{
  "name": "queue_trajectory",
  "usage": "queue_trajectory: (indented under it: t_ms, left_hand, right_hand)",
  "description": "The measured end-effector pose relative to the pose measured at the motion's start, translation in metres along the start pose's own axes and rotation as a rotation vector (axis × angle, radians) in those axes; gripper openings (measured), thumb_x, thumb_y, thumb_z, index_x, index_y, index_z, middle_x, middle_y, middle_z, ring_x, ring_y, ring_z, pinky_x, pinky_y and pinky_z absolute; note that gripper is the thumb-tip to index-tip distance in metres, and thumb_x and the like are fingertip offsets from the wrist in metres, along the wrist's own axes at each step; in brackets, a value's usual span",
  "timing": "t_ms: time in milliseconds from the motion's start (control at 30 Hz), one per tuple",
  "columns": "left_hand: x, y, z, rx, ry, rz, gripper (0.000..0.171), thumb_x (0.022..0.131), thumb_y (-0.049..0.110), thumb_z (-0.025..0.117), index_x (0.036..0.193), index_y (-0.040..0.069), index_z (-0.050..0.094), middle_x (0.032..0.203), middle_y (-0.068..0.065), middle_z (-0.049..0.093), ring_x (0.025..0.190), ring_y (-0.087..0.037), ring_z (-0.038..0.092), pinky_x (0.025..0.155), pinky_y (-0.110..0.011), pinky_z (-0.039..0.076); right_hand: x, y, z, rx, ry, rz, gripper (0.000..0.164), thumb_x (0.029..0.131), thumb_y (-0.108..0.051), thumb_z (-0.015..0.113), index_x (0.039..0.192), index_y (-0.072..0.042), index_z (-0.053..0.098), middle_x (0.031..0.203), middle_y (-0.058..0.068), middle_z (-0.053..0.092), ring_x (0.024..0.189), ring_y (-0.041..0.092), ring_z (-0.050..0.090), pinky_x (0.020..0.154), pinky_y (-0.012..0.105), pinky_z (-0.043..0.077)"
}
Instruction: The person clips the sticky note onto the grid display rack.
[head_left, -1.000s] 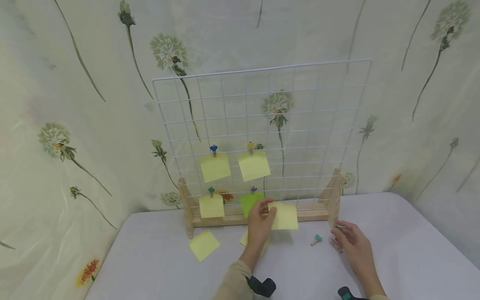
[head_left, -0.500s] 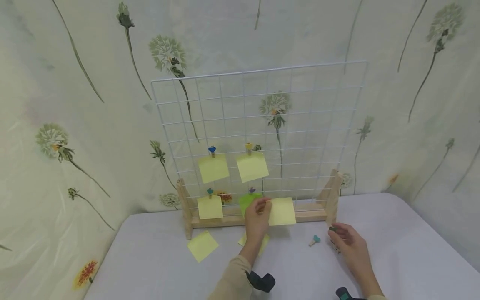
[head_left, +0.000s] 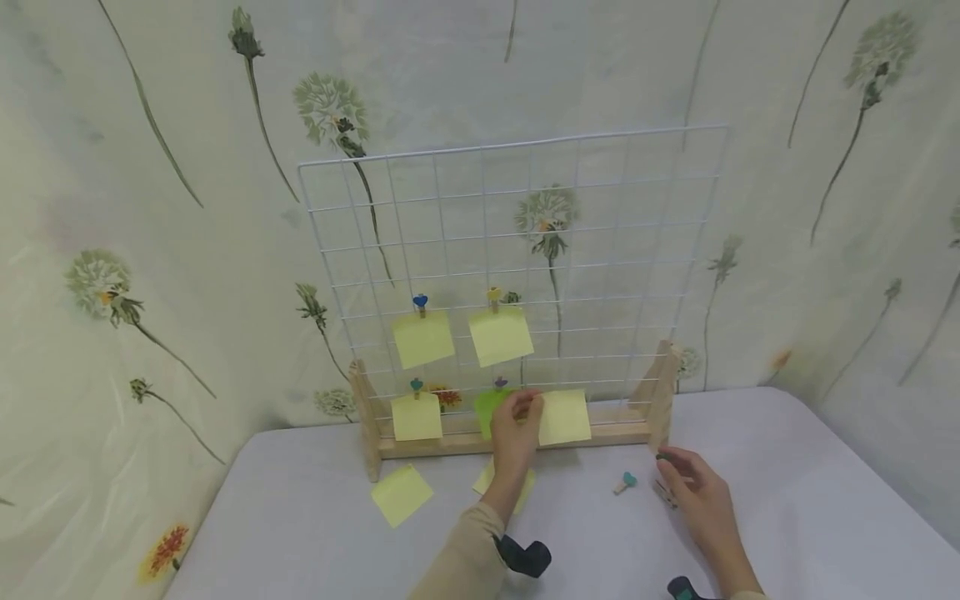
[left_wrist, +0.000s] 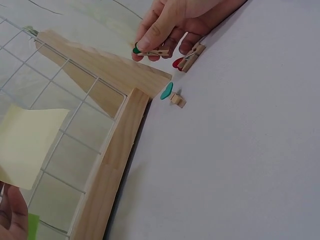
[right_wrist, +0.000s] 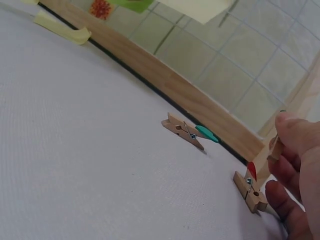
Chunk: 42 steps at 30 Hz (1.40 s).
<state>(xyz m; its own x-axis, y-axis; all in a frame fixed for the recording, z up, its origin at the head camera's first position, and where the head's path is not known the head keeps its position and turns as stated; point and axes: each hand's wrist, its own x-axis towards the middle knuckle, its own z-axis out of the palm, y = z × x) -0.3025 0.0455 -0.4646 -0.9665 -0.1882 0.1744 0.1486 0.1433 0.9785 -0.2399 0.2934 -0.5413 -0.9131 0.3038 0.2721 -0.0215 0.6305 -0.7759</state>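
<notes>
My left hand [head_left: 516,437] pinches a pale yellow sticky note [head_left: 566,417] by its left edge, holding it in front of the lower part of a white wire grid [head_left: 528,144]. Just left of it a green sticky note [head_left: 486,410] hangs from a purple-topped clip, partly hidden by that hand. Over the table at the right, my right hand [head_left: 699,492] holds a small wooden clothespin [left_wrist: 155,52] with a green top between thumb and fingers. A red-topped clothespin [right_wrist: 248,192] lies close under its fingers, and a teal-topped clothespin [right_wrist: 182,131] lies nearer the stand.
Three yellow notes, among them the upper right note [head_left: 501,336], hang on the grid from heart-topped clips. A loose yellow note [head_left: 402,495] lies on the white table [head_left: 300,517], and others lie partly behind my left forearm. A wooden stand [head_left: 660,400] supports the grid.
My left hand has raised the yellow sticky note slightly, closer against the grid. My right hand keeps the green-topped clothespin in nearly the same place. The head view has shifted a little.
</notes>
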Motion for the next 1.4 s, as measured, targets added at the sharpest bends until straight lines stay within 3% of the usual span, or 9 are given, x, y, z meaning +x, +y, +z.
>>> queue_trajectory:
  t_ms: [100, 367, 467, 567, 700, 800, 1100, 1233, 1400]
  left_hand:
    - [0.0, -0.001, 0.0, -0.012, -0.004, -0.013, 0.009, 0.09, 0.028, 0.063, 0.097, 0.026, 0.067, 0.091, 0.009, 0.069, 0.087, -0.008, 0.059, 0.078, -0.028, 0.049]
    - [0.002, 0.002, 0.0, 0.01, 0.002, 0.042, 0.012, 0.09, 0.029, 0.062, 0.098, 0.023, 0.068, 0.098, 0.008, 0.068, 0.092, -0.01, 0.06, 0.079, -0.028, 0.05]
    - [0.004, 0.003, -0.001, -0.014, 0.007, 0.055, 0.011, 0.09, 0.026, 0.062, 0.098, 0.021, 0.068, 0.097, 0.004, 0.069, 0.091, -0.011, 0.062, 0.071, -0.024, 0.053]
    - [0.006, 0.003, -0.001, -0.035, 0.004, 0.065, 0.01, 0.091, 0.025, 0.062, 0.098, 0.02, 0.068, 0.098, 0.002, 0.07, 0.092, -0.012, 0.063, 0.066, -0.021, 0.054]
    - [0.008, 0.007, -0.001, -0.016, 0.003, 0.087, 0.01, 0.091, 0.026, 0.062, 0.098, 0.021, 0.067, 0.099, 0.004, 0.071, 0.094, -0.013, 0.064, 0.069, -0.023, 0.054]
    - [0.01, 0.01, 0.0, 0.014, 0.011, 0.11, 0.01, 0.091, 0.026, 0.062, 0.098, 0.023, 0.067, 0.099, 0.005, 0.071, 0.096, -0.014, 0.065, 0.076, -0.027, 0.053]
    - [0.017, 0.014, 0.004, 0.011, 0.014, 0.142, 0.009, 0.091, 0.022, 0.062, 0.098, 0.02, 0.067, 0.098, 0.003, 0.073, 0.092, -0.015, 0.067, 0.079, -0.028, 0.053]
    - [0.018, 0.015, 0.006, -0.007, 0.008, 0.148, 0.008, 0.09, 0.019, 0.063, 0.097, 0.018, 0.068, 0.095, 0.001, 0.073, 0.088, -0.015, 0.067, 0.068, -0.024, 0.055]
    - [0.019, 0.015, 0.011, -0.034, 0.016, 0.145, 0.007, 0.09, 0.016, 0.063, 0.095, 0.015, 0.068, 0.096, -0.003, 0.073, 0.084, -0.017, 0.068, 0.053, -0.021, 0.053]
  right_hand:
    - [0.0, 0.001, 0.0, -0.004, -0.007, 0.009, 0.042, 0.095, -0.045, 0.049, 0.126, -0.017, 0.055, 0.117, 0.005, 0.065, 0.09, -0.023, 0.04, 0.075, 0.007, 0.042]
    - [-0.002, -0.001, 0.001, 0.059, -0.005, 0.02, 0.04, 0.094, -0.042, 0.052, 0.124, -0.016, 0.056, 0.118, 0.006, 0.065, 0.091, -0.023, 0.043, 0.076, 0.004, 0.042]
    - [-0.004, -0.003, 0.002, 0.17, 0.022, -0.004, 0.034, 0.094, -0.033, 0.055, 0.121, -0.012, 0.058, 0.113, 0.005, 0.066, 0.09, -0.02, 0.052, 0.076, 0.005, 0.046]
    - [-0.003, -0.006, 0.004, 0.304, 0.032, -0.068, 0.03, 0.094, -0.022, 0.057, 0.119, -0.005, 0.057, 0.107, -0.005, 0.067, 0.09, -0.012, 0.061, 0.076, 0.011, 0.051]
    - [-0.001, -0.014, 0.005, 0.466, -0.003, -0.109, 0.03, 0.093, -0.011, 0.058, 0.119, 0.004, 0.054, 0.102, -0.018, 0.065, 0.089, -0.004, 0.065, 0.078, 0.015, 0.052]
    - [0.001, -0.021, 0.006, 0.539, -0.039, -0.101, 0.032, 0.091, -0.008, 0.06, 0.119, 0.007, 0.053, 0.1, -0.017, 0.066, 0.088, -0.001, 0.067, 0.078, 0.016, 0.053]
    - [0.013, -0.042, 0.007, 0.492, -0.042, -0.201, 0.026, 0.09, -0.005, 0.06, 0.115, 0.004, 0.057, 0.101, -0.02, 0.065, 0.089, -0.004, 0.065, 0.079, 0.016, 0.052]
    - [0.02, -0.053, 0.004, 0.488, -0.056, -0.249, 0.025, 0.09, -0.005, 0.061, 0.114, 0.002, 0.058, 0.104, -0.018, 0.065, 0.093, -0.004, 0.064, 0.081, 0.015, 0.051]
    - [0.029, -0.068, 0.001, 0.521, -0.097, -0.337, 0.025, 0.089, 0.002, 0.059, 0.113, 0.006, 0.058, 0.109, -0.005, 0.067, 0.098, -0.001, 0.064, 0.082, 0.016, 0.051]
